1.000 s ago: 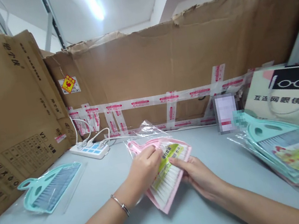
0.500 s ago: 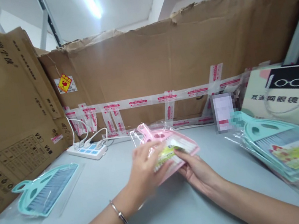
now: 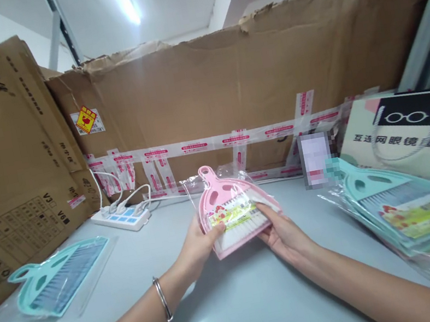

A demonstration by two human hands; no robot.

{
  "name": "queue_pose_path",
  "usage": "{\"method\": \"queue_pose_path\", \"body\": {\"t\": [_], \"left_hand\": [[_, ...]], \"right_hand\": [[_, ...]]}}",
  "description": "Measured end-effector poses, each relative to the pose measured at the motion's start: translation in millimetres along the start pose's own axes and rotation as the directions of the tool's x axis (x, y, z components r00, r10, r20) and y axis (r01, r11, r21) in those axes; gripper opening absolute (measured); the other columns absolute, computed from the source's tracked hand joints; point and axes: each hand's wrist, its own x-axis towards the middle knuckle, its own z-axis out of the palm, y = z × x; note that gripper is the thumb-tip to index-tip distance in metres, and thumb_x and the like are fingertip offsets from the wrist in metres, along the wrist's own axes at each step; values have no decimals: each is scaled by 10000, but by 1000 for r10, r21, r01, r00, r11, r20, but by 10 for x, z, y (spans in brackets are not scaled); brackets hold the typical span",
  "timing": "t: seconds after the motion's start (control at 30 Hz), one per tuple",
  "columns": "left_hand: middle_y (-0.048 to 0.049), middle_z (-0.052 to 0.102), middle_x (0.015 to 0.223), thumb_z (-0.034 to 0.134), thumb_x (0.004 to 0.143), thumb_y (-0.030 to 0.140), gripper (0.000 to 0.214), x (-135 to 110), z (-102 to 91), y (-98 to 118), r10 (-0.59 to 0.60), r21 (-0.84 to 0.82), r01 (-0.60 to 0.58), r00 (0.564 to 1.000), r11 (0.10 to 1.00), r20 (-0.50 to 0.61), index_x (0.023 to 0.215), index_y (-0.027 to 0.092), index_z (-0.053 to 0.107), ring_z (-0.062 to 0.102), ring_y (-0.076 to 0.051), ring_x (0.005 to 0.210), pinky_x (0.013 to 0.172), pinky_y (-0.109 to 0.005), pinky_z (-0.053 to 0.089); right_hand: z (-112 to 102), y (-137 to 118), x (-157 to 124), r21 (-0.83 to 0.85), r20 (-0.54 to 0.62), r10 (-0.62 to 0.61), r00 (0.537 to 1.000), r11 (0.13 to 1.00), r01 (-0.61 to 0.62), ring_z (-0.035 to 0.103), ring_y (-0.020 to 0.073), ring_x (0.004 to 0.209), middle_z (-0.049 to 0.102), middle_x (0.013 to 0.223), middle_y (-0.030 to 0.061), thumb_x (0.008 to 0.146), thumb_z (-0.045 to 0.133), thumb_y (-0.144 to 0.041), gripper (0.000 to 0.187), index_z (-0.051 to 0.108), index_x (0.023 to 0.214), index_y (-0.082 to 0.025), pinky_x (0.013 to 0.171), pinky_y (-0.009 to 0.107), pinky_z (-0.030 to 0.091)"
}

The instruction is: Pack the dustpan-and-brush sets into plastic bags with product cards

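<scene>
A pink mini dustpan-and-brush set in a clear plastic bag is held up over the grey table, handle pointing away from me. My left hand grips its left edge, thumb on the green label. My right hand grips its right lower edge, fingers under it. Both hands are closed on the set.
A teal dustpan set in plastic lies at the left. A stack of bagged teal sets lies at the right, with a printed bag behind. A white power strip sits by the cardboard wall.
The pink set has been turned from lying tilted with bristles toward me to upright with the handle up. My left hand shifted from on top of it to its left edge.
</scene>
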Motion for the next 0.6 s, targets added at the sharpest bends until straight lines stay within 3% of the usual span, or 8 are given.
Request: {"method": "queue_pose_path", "body": {"t": [0.1, 0.17, 0.27, 0.33, 0.37, 0.47, 0.53, 0.6], "left_hand": [[-128, 569, 1206, 724, 652, 228, 629, 15, -45, 31, 27, 69, -24, 999, 997, -37, 1205, 164, 430, 552, -264, 1078, 894, -382, 463], [-124, 583, 1185, 721, 652, 226, 611, 17, -76, 70, 33, 91, -28, 998, 995, -55, 1191, 162, 442, 570, -259, 1051, 871, -373, 477], [-127, 614, 1138, 725, 644, 227, 574, 18, -123, 132, 2, 60, 2, 998, 998, -55, 1157, 152, 478, 602, -253, 994, 827, -357, 496], [-138, 635, 1100, 730, 637, 221, 554, 30, -157, 157, -63, 29, 64, 996, 997, -56, 1136, 136, 505, 628, -244, 937, 793, -341, 507], [-144, 648, 1073, 728, 640, 221, 536, 41, -177, 160, -106, 21, 107, 993, 994, -58, 1125, 125, 520, 640, -236, 901, 769, -328, 512], [-150, 678, 1002, 717, 652, 225, 468, 89, -245, 131, -211, 9, 211, 976, 977, -59, 1078, 97, 571, 658, -212, 823, 696, -279, 519], [-143, 689, 977, 718, 650, 224, 427, 122, -293, 101, -256, 7, 257, 966, 967, -48, 1038, 90, 602, 659, -197, 802, 665, -252, 519], [-136, 697, 945, 718, 653, 243, 373, 142, -332, 91, -308, 22, 309, 950, 951, -48, 979, 83, 628, 660, -181, 771, 637, -228, 518]], "right_hand": [[-95, -123, 120, -109, -18, -18, 1000, 994, 16, 635, 107, 581, 689, 671, -11, 794, 597, -283, 104, 608, 846, -193, 569, 209, 537], [-172, -222, 211, -330, 48, -6, 999, 944, 22, 626, 115, 560, 678, 636, 18, 783, 604, -334, 169, 618, 796, -166, 564, 219, 528], [-271, -370, 330, -743, 170, -40, 985, 651, 155, 553, 116, 441, 595, 481, 21, 713, 647, -444, 319, 577, 603, -152, 431, 209, 449], [-306, -446, 358, -845, 204, -170, 964, 467, 261, 496, 97, 407, 537, 441, -14, 641, 687, -492, 371, 522, 553, -171, 377, 194, 383], [-312, -471, 349, -839, 218, -207, 954, 459, 292, 508, 96, 439, 550, 478, -22, 623, 704, -485, 357, 526, 591, -178, 389, 190, 390], [-293, -478, 256, -679, 338, 13, 941, 696, 234, 621, 131, 730, 665, 806, 13, 643, 727, -367, 346, 564, 896, -196, 622, 224, 516], [-270, -436, 193, -569, 472, 232, 850, 817, 93, 619, 149, 904, 657, 992, 53, 640, 740, -239, 445, 542, 1034, -180, 810, 263, 510], [-257, -381, 173, -504, 542, 307, 782, 863, 11, 618, 154, 939, 651, 1033, 76, 629, 733, -142, 452, 555, 1044, -142, 875, 254, 489]]}}
